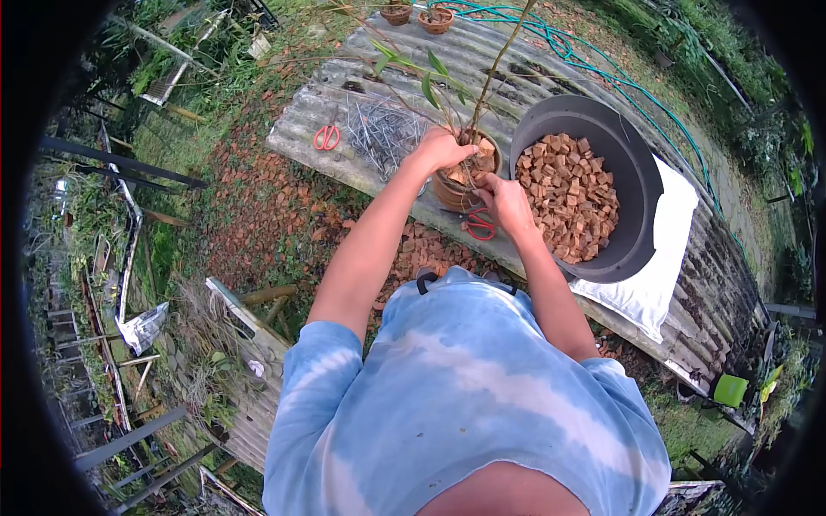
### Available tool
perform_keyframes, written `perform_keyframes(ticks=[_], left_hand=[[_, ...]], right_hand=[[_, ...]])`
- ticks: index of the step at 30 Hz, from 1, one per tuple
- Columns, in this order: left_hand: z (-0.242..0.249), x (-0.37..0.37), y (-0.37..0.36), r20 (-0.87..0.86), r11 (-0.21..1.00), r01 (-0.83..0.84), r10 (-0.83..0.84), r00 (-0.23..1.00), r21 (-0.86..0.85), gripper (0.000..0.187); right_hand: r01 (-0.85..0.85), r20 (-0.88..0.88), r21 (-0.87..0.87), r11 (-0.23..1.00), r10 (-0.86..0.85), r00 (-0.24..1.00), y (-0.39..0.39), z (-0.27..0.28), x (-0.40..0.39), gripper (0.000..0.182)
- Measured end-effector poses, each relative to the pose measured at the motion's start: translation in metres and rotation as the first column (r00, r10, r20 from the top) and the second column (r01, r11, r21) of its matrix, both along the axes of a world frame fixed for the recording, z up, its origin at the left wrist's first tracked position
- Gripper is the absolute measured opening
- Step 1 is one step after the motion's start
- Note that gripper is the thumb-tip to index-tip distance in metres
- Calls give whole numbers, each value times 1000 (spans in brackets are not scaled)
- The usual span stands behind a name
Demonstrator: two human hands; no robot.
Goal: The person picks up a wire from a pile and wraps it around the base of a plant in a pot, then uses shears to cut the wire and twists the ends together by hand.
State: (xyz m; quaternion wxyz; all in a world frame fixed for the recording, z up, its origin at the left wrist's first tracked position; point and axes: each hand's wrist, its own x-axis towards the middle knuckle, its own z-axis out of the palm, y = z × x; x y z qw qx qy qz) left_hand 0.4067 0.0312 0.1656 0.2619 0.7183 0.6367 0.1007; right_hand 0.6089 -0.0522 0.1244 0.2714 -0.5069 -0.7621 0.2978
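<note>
A clay pot [455, 196] stands on the corrugated sheet in front of me, with brown chunks inside. Out of it rises a plant [493, 79] with long thin canes and a few green leaves. My left hand [440, 151] is closed around the base of the plant's stems at the pot's rim, its thumb pointing to the right. At the pot's right side is my right hand [506, 203], fingers pinched together against the rim; what they hold is hidden. Red-handled scissors [479, 225] lie just below the pot, partly covered.
Right of the pot sits a large black tub [635, 202] of cut brown chunks [568, 191], on a white sack [675, 249]. A heap of wires [383, 133] and another red-handled pair of scissors [326, 138] lie left. A green hose [594, 64] and small pots [436, 20] are behind.
</note>
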Motion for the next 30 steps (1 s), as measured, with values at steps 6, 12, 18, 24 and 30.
perform_keyframes(ticks=[6, 12, 18, 24, 30], left_hand=[[-3, -2, 2, 67, 1000, 2, -1, 998, -7, 62], [-15, -2, 6, -4, 999, -18, 19, 1000, 50, 65], [2, -1, 0, 34, 1000, 25, -24, 999, -16, 68], [5, -1, -3, 10, 1000, 10, -9, 1000, -19, 69], [-7, -4, 1, -20, 1000, -11, 11, 1000, 25, 68]], right_hand=[[38, 38, -36, 999, -36, 999, 5, -5, -1, 19], [53, 134, -52, 997, -46, 990, 5, -4, -3, 21], [93, 212, -11, 996, -88, 973, -1, 4, -10, 26], [47, 225, -75, 996, -29, 974, 5, 2, -7, 28], [-105, 10, -153, 983, 108, 994, 14, 18, 6, 37]])
